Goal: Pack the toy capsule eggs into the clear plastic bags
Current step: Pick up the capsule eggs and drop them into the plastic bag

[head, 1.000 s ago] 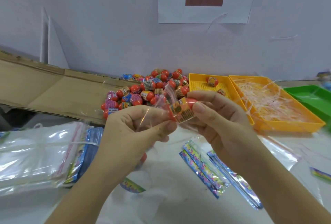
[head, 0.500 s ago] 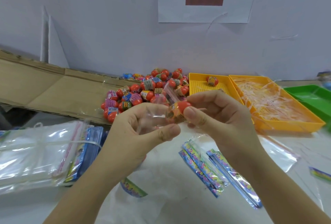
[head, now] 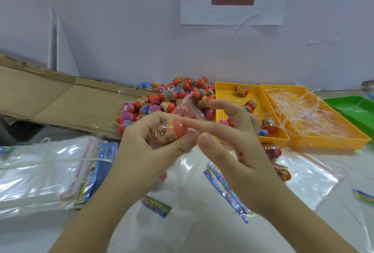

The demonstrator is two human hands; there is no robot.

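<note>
Left hand (head: pixel 153 141): fingers curled round small clear plastic bag (head: pixel 188 107) containing red-capped toy capsule egg with printed wrap (head: pixel 175 129), held above centre of white tabletop (head: pixel 24 234). Right hand (head: pixel 238 141): fingers extended, index fingertip (head: pixel 189 125) touching egg's red end. Heap of loose red capsule eggs (head: pixel 168 99): tabletop's back edge, beside yellow perforated plastic tray (head: pixel 224 101).

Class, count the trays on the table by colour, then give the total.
Yellow trays: 2 (left, right)
Green tray: 1
Total: 3
</note>
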